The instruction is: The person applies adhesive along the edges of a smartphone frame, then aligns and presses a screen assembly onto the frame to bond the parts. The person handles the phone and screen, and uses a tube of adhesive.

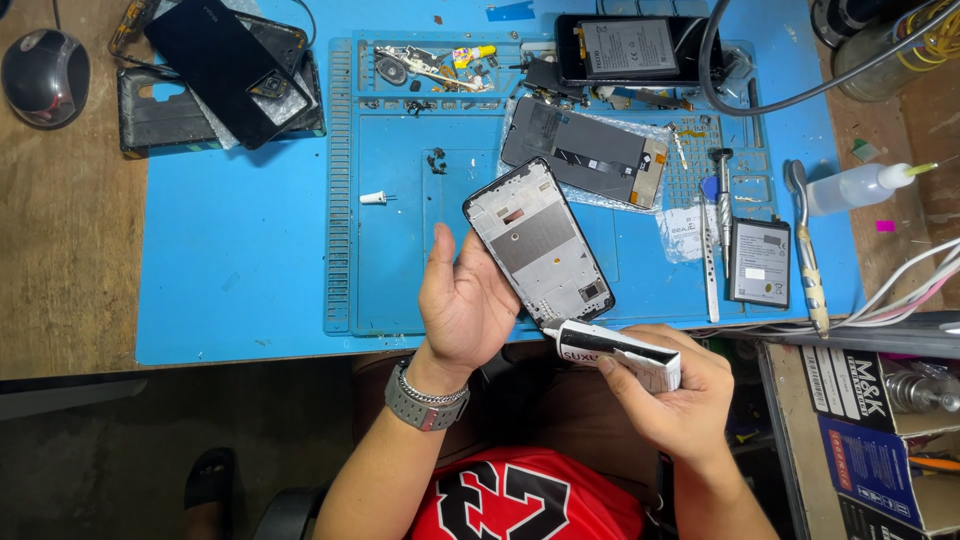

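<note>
**Phone frame in one hand, glue tube in the other**

At the far left we see a computer mouse (44,76) on the brown desk, and beside it some dark phone back covers (222,80) lying in a stack at the corner of the blue work mat (240,260). A small white cap (374,198) lies alone on the mat.

Next comes our left hand (462,300), with a grey watch and a chain bracelet on the wrist. Its fingers are curled around the lower edge of the phone frame (538,242), which it holds tilted above the mat, the inner metal side facing up.

Our right hand (668,395) is closed around a glue tube (612,348), white and black. The nozzle of the tube points left and touches the bottom corner of the frame, near the edge of the desk.

Behind the frame a phone screen part (585,152) rests on the mat. Further right lie a battery (759,262), tweezers (806,250) and a small squeeze bottle (858,187).
</note>
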